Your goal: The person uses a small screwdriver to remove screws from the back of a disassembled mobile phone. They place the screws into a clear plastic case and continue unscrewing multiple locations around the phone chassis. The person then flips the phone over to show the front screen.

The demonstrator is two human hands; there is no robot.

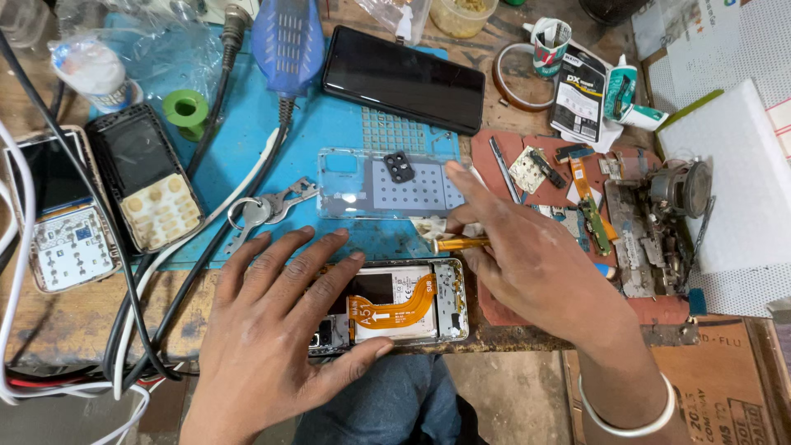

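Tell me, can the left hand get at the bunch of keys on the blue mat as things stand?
Probably yes. The left hand lies flat on the opened phone, fingertips just short of the keys. Nothing lies between them but bare blue mat; only a black cable runs beside the keys.

mat [247, 140]: matt blue rubber | phone screen [402, 78]: glossy glass | keys [264, 210]: shiny metal

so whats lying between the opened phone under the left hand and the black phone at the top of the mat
In the head view, a clear back cover lies on the blue mat between the opened phone and the black phone.
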